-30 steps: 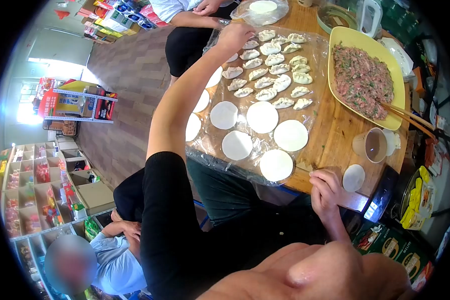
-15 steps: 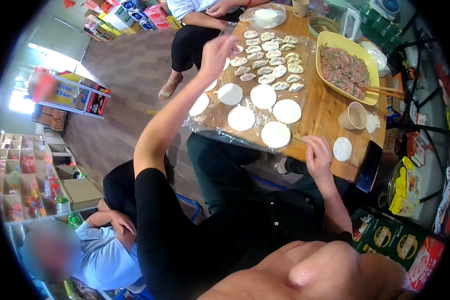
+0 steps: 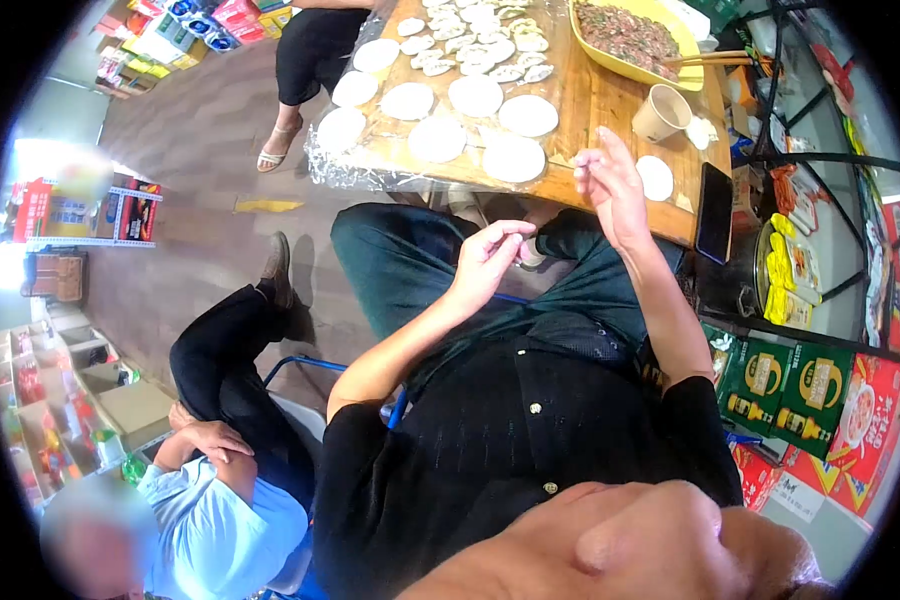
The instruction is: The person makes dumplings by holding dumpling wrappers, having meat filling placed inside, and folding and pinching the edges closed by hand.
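Note:
My left hand (image 3: 490, 262) is over my lap, below the front table edge, fingers loosely bent and slightly apart, nothing visible in them. My right hand (image 3: 615, 190) is raised by the table's front edge, fingers partly curled and apart; I make out nothing held. Between the hands and the back of the table, several round white dough wrappers (image 3: 513, 157) lie on clear plastic film (image 3: 345, 172). Another wrapper (image 3: 655, 178) lies on bare wood right of my right hand. Behind them sit rows of folded dumplings (image 3: 477, 60). A yellow dish (image 3: 582, 42) holds minced filling (image 3: 630, 35).
Chopsticks (image 3: 715, 60) rest in the dish. A paper cup (image 3: 661, 112) and black phone (image 3: 714, 213) are at the table's right. A seated person in a light blue shirt (image 3: 220, 525) is at lower left; another person's leg (image 3: 305, 60) shows beyond. Boxes (image 3: 815, 390) stand right.
My left hand has come back from the far left of the table to above my lap. My right hand has lifted and turned upward. The view has tilted down, so the table sits higher.

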{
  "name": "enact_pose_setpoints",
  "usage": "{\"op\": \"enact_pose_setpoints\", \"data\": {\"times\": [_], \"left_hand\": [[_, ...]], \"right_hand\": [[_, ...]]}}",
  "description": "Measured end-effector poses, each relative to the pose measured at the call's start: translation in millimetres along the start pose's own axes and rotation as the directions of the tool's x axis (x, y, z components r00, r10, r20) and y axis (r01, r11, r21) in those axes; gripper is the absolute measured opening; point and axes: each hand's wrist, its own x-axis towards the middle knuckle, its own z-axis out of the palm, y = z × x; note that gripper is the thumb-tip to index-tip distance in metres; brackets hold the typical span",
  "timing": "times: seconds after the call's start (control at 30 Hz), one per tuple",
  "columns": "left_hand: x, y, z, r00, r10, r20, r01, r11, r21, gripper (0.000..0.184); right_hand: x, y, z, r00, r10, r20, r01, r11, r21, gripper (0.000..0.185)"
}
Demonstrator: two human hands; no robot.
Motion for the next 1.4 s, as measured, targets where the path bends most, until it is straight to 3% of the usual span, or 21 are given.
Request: {"op": "enact_pose_setpoints", "data": {"times": [0.03,0.07,0.13,0.27,0.3,0.33,0.4,0.43,0.6,0.77,1.0,1.03,1.13,1.2,1.27,1.33,1.4], "left_hand": [[1,5,2,0.999,0.049,0.003,-0.049,0.999,-0.014,0.026],[4,10,4,0.995,0.103,0.003,-0.102,0.994,-0.027,0.03],[24,33,3,0.968,0.229,-0.105,-0.233,0.972,-0.03,0.042],[91,107,-16,0.916,0.375,-0.14,-0.392,0.912,-0.122,0.073],[111,109,-24,0.899,0.408,-0.157,-0.427,0.898,-0.11,0.073],[132,103,-34,0.925,0.358,-0.124,-0.374,0.915,-0.151,0.077],[157,99,-51,0.943,0.318,-0.098,-0.331,0.923,-0.194,0.081],[164,99,-57,0.945,0.313,-0.098,-0.325,0.932,-0.16,0.083],[180,93,-71,0.952,0.297,-0.076,-0.305,0.943,-0.136,0.093],[184,89,-69,0.967,0.241,-0.079,-0.252,0.95,-0.185,0.093],[180,82,-60,0.975,0.217,-0.043,-0.221,0.96,-0.171,0.09],[178,80,-57,0.968,0.241,-0.065,-0.247,0.962,-0.116,0.087],[134,71,-53,0.954,0.281,-0.103,-0.257,0.945,0.2,0.071],[104,63,-55,0.95,0.31,-0.038,-0.25,0.829,0.501,0.065],[89,62,-47,0.959,0.28,-0.043,-0.213,0.812,0.544,0.064],[85,56,-43,0.964,0.262,-0.049,-0.184,0.787,0.589,0.063],[91,42,-40,0.877,0.48,-0.007,-0.323,0.6,0.732,0.065]], "right_hand": [[-6,-16,22,0.993,0.106,-0.05,-0.105,0.994,0.022,0.062],[-2,-16,20,0.994,0.101,-0.05,-0.101,0.995,0.017,0.062],[14,-19,22,0.953,0.163,0.255,-0.209,0.964,0.164,0.067],[74,-15,46,0.888,0.269,0.373,-0.383,0.881,0.279,0.07],[86,-15,59,0.889,0.291,0.352,-0.412,0.844,0.344,0.057],[101,-14,65,0.878,0.287,0.382,-0.417,0.85,0.321,0.057],[124,-11,70,0.819,0.387,0.424,-0.56,0.7,0.444,0.032],[131,-9,75,0.791,0.287,0.539,-0.565,0.68,0.467,0.014],[145,-15,88,0.795,0.317,0.517,-0.575,0.667,0.475,0.021],[148,-10,81,0.804,0.328,0.496,-0.563,0.687,0.459,0.058],[136,-13,68,0.821,0.323,0.471,-0.547,0.684,0.483,0.061],[133,-14,63,0.841,0.389,0.376,-0.536,0.689,0.488,0.059],[100,-24,50,0.905,0.317,0.286,-0.412,0.823,0.391,0.036],[66,-35,46,0.954,0.275,0.118,-0.289,0.95,0.118,0.044],[44,-34,23,0.954,0.266,0.135,-0.272,0.962,0.03,0.049],[29,-26,8,0.986,0.158,0.045,-0.125,0.901,-0.415,0.046],[24,-16,2,0.993,0.108,0.035,-0.077,0.869,-0.488,0.04]]}}
